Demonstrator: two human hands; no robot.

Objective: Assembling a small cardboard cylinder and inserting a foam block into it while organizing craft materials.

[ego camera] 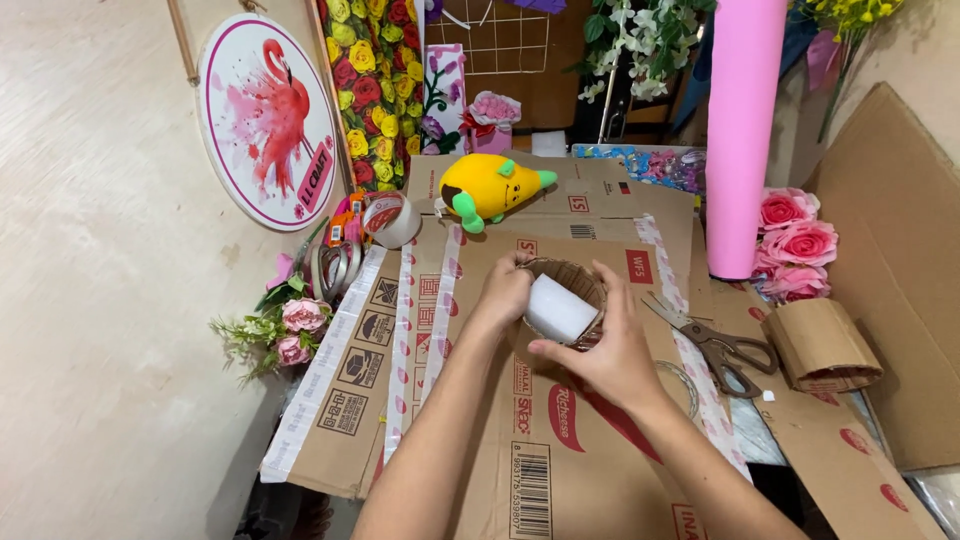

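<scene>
My left hand (503, 291) grips the left rim of a small round cardboard cup (572, 276) that rests on flattened cardboard boxes (560, 440). A white foam block (558, 308) sits tilted inside the cup. My right hand (606, 345) cups the cup's near right side, thumb against the lower edge of the foam block. Both forearms reach in from the bottom of the view.
Scissors (718, 346) lie right of my right hand, beside a rolled cardboard piece (822, 345). A pink paper roll (742, 135) and pink roses (795, 245) stand behind. A yellow plush toy (490, 187), tape rolls (390, 218), small pink flowers (285, 330) and a round flamingo sign (267, 120) lie left.
</scene>
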